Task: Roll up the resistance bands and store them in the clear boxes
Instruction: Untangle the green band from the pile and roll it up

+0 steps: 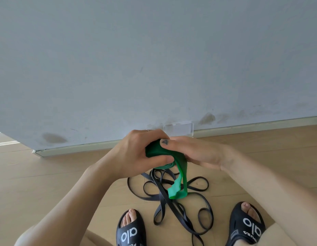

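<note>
In both hands point(136, 153), green band point(180, 167).

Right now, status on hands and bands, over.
Left hand and right hand both gripping green band, half rolled, tail hanging. Black bands tangled on floor between slippers. Clear box by wall, unobstructed.

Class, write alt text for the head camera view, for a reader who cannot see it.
Two hands, left hand and right hand, roll a green band whose loose tail hangs down. Below it, black bands lie tangled on a wood floor between two feet in black slides, and a clear box sits against the wall.
</note>
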Demonstrator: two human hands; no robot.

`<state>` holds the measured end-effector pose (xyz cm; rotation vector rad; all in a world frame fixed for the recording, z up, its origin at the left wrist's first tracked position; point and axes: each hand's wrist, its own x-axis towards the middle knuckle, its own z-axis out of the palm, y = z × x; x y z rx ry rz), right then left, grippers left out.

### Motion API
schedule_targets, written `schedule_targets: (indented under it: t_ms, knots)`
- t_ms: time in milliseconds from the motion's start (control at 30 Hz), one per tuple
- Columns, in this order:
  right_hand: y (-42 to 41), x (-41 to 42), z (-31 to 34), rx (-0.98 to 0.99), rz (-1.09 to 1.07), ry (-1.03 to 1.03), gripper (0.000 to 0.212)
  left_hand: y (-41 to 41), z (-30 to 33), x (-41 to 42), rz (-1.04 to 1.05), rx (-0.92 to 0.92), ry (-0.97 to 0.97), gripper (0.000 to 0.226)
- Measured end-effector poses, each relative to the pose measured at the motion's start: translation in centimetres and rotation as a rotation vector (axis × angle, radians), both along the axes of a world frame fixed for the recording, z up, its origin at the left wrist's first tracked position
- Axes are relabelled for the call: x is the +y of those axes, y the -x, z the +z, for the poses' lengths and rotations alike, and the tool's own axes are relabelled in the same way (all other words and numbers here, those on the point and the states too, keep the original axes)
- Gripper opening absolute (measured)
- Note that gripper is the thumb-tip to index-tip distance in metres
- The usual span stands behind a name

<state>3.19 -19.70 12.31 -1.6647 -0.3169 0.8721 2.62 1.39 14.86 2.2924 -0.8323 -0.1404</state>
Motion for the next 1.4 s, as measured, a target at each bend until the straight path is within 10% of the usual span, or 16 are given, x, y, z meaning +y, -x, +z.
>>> schedule_targets:
  t_ms: [267, 533, 700, 933, 1400]
  knots:
    - [0.1, 1.2, -1.0, -0.202, -0.145, 0.149, 0.089, -0.3, 0.0, -0.5, -0.002, -0.002, -0.124, 0.025]
    - [-0.4, -0.7, -0.4, 0.048, 0.002, -0.09, 0.064, -0.3, 0.3, 0.7, 0.015, 0.066, 0.033, 0.031]
    - [0.1, 0.6, -1.7, -0.155, -0.106, 0.181, 0.088, 0.0, -0.1, 0.0, -0.015, 0.007, -0.102, 0.027]
    - [0.2, -0.8, 0.2, -0.265, -0.125, 0.069, 0.052, -0.8, 0.2, 1.5, 0.068, 0.057, 0.04, 0.031]
    - [0.5, -0.9, 0.6, 0.228, -0.034, -0.296, 0.032, -0.1, 0.3, 0.8, 0.105, 0.195, 0.232, 0.027]
